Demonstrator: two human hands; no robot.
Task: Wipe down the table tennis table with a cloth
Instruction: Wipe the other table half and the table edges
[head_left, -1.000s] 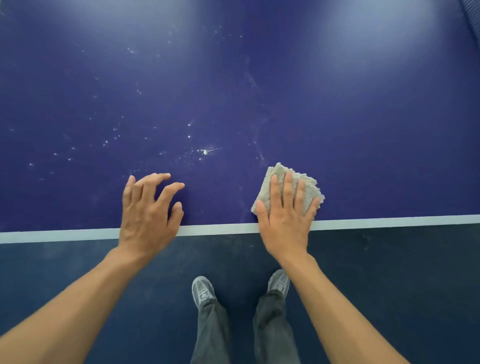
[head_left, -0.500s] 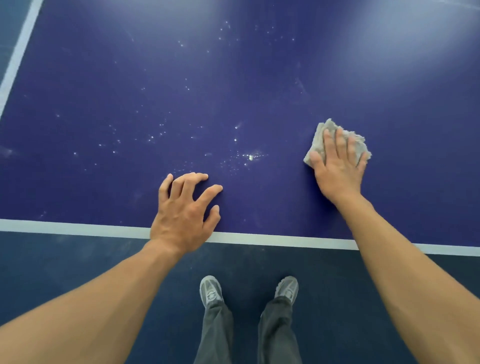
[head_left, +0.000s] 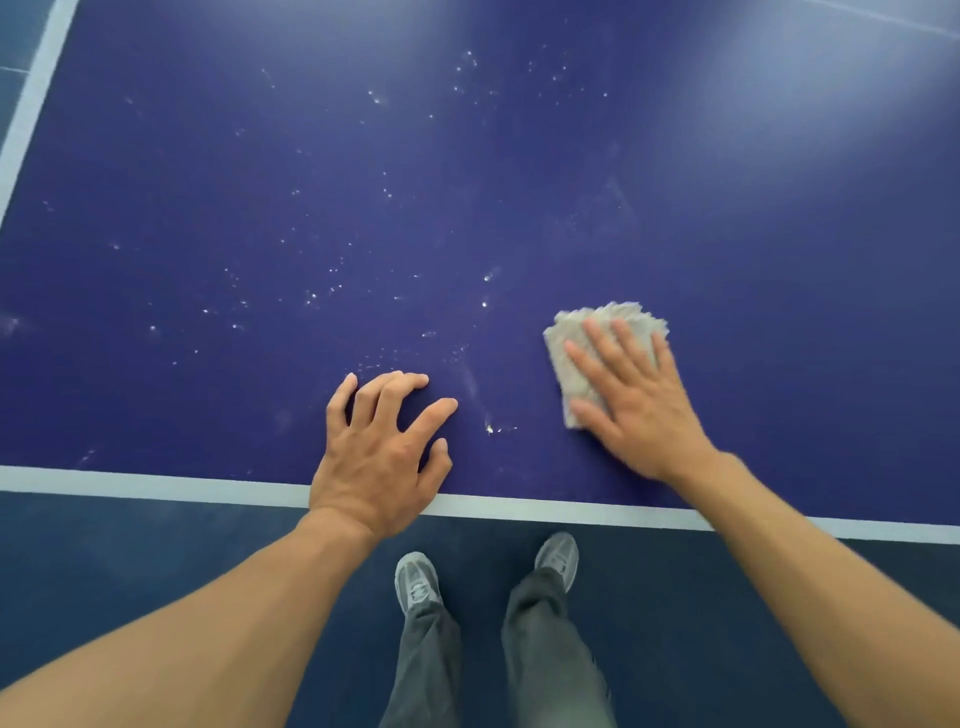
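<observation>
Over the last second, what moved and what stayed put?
The right hand pushed the cloth away from the near edge, then swept it back and leftwards, toward the left hand. It pressed flat on the cloth throughout. The left hand stayed braced on the table by the white edge line.

Nearer than the left hand (head_left: 374, 457) and right hand (head_left: 634, 410), past the white edge of the table (head_left: 727, 234), lies a dark blue floor (head_left: 156, 561), matte with faint paler scuffs. The same floor shows in the corner far beyond and left of the left hand, crossed by a thin pale line (head_left: 13, 69). Soft glare (head_left: 831, 78) whitens the tabletop far beyond the right hand.
</observation>
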